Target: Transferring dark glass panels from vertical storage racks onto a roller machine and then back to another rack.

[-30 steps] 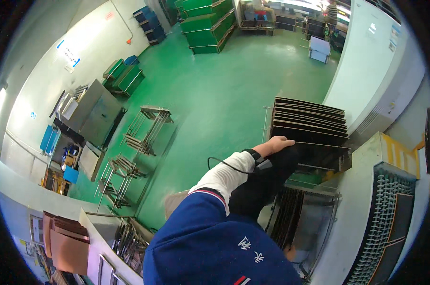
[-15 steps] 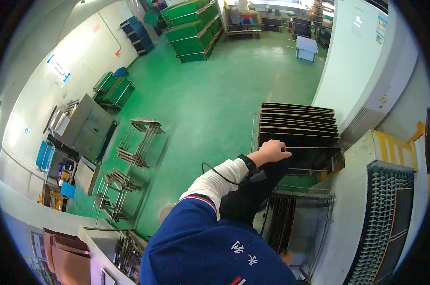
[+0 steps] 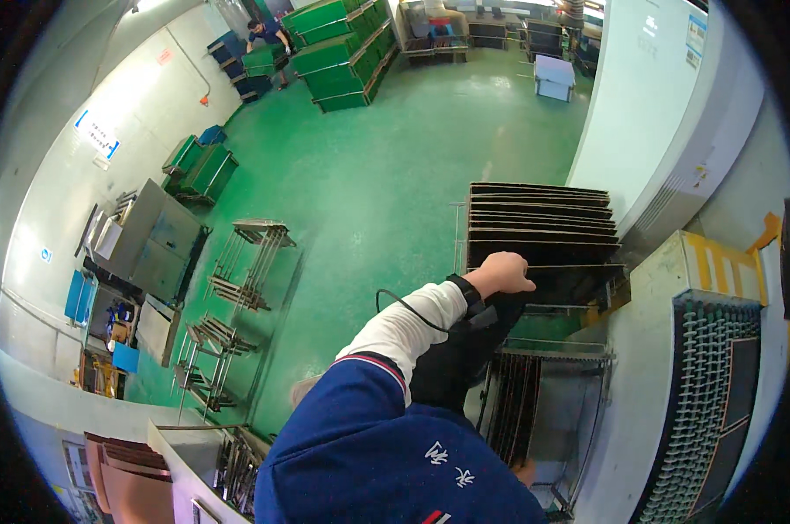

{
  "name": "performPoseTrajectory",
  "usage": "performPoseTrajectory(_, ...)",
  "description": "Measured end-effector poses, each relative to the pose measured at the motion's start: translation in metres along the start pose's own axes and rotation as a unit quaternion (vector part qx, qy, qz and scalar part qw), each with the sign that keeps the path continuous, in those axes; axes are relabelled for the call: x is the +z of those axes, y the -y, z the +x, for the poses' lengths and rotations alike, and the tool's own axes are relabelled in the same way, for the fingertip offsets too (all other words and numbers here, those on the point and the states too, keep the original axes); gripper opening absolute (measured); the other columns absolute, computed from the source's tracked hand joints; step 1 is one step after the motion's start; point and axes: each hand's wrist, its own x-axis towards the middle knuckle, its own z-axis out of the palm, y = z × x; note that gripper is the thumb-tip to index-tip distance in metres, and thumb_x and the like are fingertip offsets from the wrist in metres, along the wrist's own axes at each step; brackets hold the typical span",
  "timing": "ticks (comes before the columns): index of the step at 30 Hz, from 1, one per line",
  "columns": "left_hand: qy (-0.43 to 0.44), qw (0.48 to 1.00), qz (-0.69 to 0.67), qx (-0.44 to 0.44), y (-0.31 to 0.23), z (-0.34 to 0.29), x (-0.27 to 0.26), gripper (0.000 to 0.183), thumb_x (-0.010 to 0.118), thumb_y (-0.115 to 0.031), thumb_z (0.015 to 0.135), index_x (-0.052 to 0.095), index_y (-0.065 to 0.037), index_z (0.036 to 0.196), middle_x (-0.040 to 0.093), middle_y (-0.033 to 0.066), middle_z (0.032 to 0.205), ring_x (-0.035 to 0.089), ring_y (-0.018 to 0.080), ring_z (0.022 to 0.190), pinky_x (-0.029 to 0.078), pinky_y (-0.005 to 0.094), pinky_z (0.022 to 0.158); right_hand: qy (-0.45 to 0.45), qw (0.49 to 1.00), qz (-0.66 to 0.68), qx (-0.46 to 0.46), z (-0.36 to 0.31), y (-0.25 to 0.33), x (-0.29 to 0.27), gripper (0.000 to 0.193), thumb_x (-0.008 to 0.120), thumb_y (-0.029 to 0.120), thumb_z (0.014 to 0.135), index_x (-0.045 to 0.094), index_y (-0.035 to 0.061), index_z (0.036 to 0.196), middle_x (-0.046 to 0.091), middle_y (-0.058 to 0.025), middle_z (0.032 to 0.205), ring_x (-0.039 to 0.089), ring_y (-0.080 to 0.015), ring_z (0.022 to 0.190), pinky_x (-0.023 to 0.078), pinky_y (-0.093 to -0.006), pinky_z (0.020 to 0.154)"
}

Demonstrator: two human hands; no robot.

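Note:
My left hand [image 3: 502, 273], on an arm stretched across to the right, has its fingers curled in. It lies by the top edge of the front dark panel [image 3: 578, 281], just above my black-trousered knee [image 3: 478, 336]. What its fingers press on is hidden. Behind that panel, several thin dark panels [image 3: 543, 214] stand upright in a rack. Low on the right, my right hand [image 3: 524, 472] shows only in part, next to the near end of several dark panels [image 3: 511, 406] in a wire-framed rack [image 3: 597, 410]. Its fingers cannot be made out.
A pale machine with a roller bed [image 3: 705, 393] stands close on the right. Metal stands [image 3: 251, 262] are on the green floor to the left. Stacked green bins [image 3: 343, 61] stand far off, with a co-worker [image 3: 268, 39] bent over another bin. Copper-coloured sheets [image 3: 133, 480] are at lower left.
The whole view has shifted slightly. The co-worker at the far left has come more fully into sight, hands on a green bin. My right hand shows a little more; my left stays by the panel edge.

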Motion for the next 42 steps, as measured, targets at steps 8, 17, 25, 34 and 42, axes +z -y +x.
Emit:
performPoseTrajectory(8,0.006,1.000,-0.006,-0.011,-0.003,-0.003,-0.005,0.047,0.066,-0.048,0.074,0.072,-0.007,0.097,0.070,0.0140,0.096,0.065,0.0328,0.095,0.052,0.0420,0.082,0.019,1.000,-0.004,-0.014,0.001,-0.012,0.005,0.036,0.062,0.015,0.077,0.062,0.0050,0.111,0.064,-0.0193,0.101,0.060,-0.0416,0.093,0.048,-0.0504,0.078)
performPoseTrajectory(17,-0.014,1.000,-0.012,-0.007,0.005,-0.007,0.003,0.048,0.065,-0.052,0.076,0.071,-0.007,0.093,0.069,0.0157,0.091,0.065,0.0344,0.091,0.051,0.0437,0.079,0.009,0.998,-0.021,-0.058,0.004,-0.024,0.010,0.042,0.063,0.019,0.076,0.061,0.0038,0.115,0.064,-0.0199,0.105,0.059,-0.0418,0.096,0.047,-0.0492,0.085)
performPoseTrajectory(25,-0.044,0.999,0.026,0.018,-0.004,-0.017,0.001,0.045,0.064,-0.048,0.078,0.071,-0.006,0.094,0.069,0.0152,0.092,0.065,0.0346,0.090,0.052,0.0444,0.080,0.041,0.998,-0.052,-0.011,0.012,-0.022,0.007,0.040,0.061,0.022,0.075,0.065,0.0030,0.110,0.066,-0.0207,0.100,0.061,-0.0416,0.090,0.048,-0.0466,0.080)
performPoseTrajectory(34,-0.165,0.969,0.110,0.147,-0.017,-0.039,0.017,0.036,0.068,-0.043,0.076,0.071,-0.008,0.085,0.065,0.0101,0.090,0.059,0.0293,0.094,0.044,0.0439,0.081,-0.003,0.998,-0.017,-0.064,-0.030,0.078,-0.111,0.023,0.066,0.017,0.077,0.067,-0.0026,0.089,0.064,-0.0238,0.079,0.062,-0.0434,0.078,0.047,-0.0502,0.069)
performPoseTrajectory(42,-0.149,0.967,-0.057,0.197,-0.044,-0.044,0.041,0.033,0.068,-0.041,0.079,0.070,-0.008,0.079,0.068,0.0098,0.082,0.063,0.0309,0.085,0.047,0.0430,0.081,-0.043,0.999,0.018,0.022,-0.038,0.027,-0.195,0.033,0.072,0.019,0.076,0.064,-0.0042,0.099,0.065,-0.0234,0.092,0.061,-0.0369,0.083,0.048,-0.0421,0.074)
